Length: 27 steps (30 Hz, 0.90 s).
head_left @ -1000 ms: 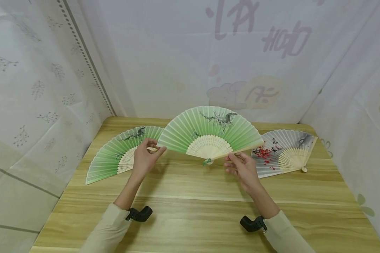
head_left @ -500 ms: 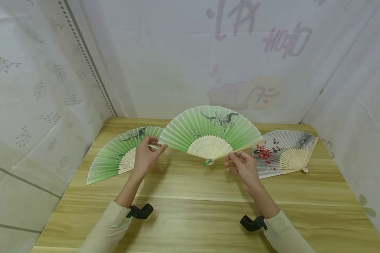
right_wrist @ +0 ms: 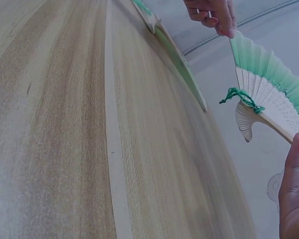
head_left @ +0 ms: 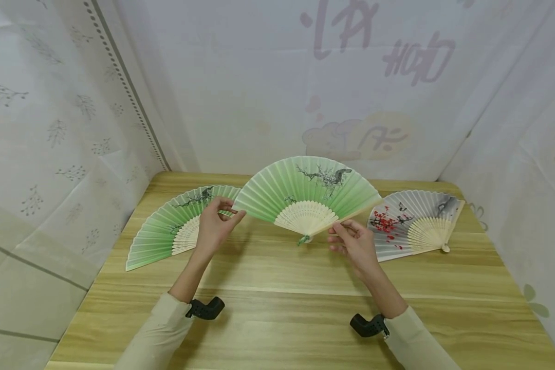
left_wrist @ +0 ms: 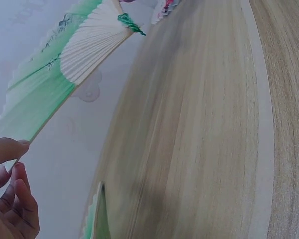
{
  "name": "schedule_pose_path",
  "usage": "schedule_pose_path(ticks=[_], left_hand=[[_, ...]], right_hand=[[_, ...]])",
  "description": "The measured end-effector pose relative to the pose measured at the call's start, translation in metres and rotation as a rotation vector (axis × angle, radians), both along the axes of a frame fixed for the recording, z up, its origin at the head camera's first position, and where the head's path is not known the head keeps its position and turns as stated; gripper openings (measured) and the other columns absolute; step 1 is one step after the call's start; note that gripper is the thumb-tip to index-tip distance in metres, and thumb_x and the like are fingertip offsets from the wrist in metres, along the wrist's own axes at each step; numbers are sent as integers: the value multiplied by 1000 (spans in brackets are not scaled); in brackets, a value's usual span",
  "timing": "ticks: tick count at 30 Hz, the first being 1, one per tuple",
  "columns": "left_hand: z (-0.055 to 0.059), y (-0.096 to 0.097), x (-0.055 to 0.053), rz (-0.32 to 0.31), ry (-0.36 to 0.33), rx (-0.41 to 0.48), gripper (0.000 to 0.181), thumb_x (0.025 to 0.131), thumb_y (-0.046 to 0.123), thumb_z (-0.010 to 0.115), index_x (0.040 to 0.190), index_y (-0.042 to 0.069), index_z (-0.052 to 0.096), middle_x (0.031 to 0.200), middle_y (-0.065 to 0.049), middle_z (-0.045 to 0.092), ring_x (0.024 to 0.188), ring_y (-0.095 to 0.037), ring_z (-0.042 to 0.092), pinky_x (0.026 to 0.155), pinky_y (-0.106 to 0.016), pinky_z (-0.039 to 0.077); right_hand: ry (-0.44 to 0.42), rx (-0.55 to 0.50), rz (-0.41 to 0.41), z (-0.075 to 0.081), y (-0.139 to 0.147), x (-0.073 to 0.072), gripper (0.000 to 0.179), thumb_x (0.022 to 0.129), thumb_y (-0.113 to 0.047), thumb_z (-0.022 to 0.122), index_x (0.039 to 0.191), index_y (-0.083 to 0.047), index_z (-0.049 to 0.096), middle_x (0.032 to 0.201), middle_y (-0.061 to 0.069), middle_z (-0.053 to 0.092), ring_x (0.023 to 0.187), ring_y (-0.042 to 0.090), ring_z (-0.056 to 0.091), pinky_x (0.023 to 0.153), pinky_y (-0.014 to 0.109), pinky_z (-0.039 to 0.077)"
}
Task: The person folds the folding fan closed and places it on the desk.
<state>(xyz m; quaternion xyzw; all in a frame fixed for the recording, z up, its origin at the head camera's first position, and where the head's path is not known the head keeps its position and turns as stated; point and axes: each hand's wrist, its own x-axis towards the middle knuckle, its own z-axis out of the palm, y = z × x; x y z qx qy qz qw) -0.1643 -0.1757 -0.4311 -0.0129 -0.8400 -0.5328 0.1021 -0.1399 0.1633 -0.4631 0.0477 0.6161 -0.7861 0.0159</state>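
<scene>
Held up above the table is a spread green folding fan (head_left: pixel 268 187) with a dark branch print and pale slatted ribs. My left hand (head_left: pixel 213 226) pinches its left corner between thumb and fingers, as the left wrist view shows at the fan's green edge (left_wrist: pixel 40 109). On the other side, my right hand (head_left: pixel 357 246) grips the outer stick near the pivot. A green cord (right_wrist: pixel 244 101) is knotted at the pivot. Behind my left hand a second green fan (head_left: pixel 150 241) lies spread. Beyond my right hand is a spread grey fan (head_left: pixel 425 205) with red blossoms.
The wooden table (head_left: pixel 277 318) reaches back to a printed pale curtain (head_left: pixel 240 92). More curtains hang at the left (head_left: pixel 51 154) and right sides. Black wrist-worn devices are on both sleeves, one at the left wrist (head_left: pixel 205 308).
The held fan has shifted slightly, and its right edge now slopes a little more steeply. Both hands keep their hold and stay almost in place. The two other fans lie still.
</scene>
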Motion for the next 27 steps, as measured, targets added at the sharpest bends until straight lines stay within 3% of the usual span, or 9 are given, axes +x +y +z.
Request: schedule_pose_path(ticks=[7, 27], left_hand=[[0, -2, -2, -14, 8, 3, 32, 90, 13, 81, 112, 2, 62, 102, -18, 66, 73, -23, 62, 64, -26, 51], [1, -3, -4, -40, 52, 4, 29, 91, 11, 80, 112, 3, 62, 101, -15, 67, 74, -27, 63, 65, -27, 51]], right_hand=[[24, 29, 8, 0, 0, 1, 28, 100, -13, 68, 107, 13, 60, 102, 30, 67, 77, 23, 72, 67, 36, 61], [63, 75, 13, -1, -4, -3, 29, 100, -12, 67, 110, 15, 61, 103, 33, 65, 78, 29, 72, 69, 42, 61]])
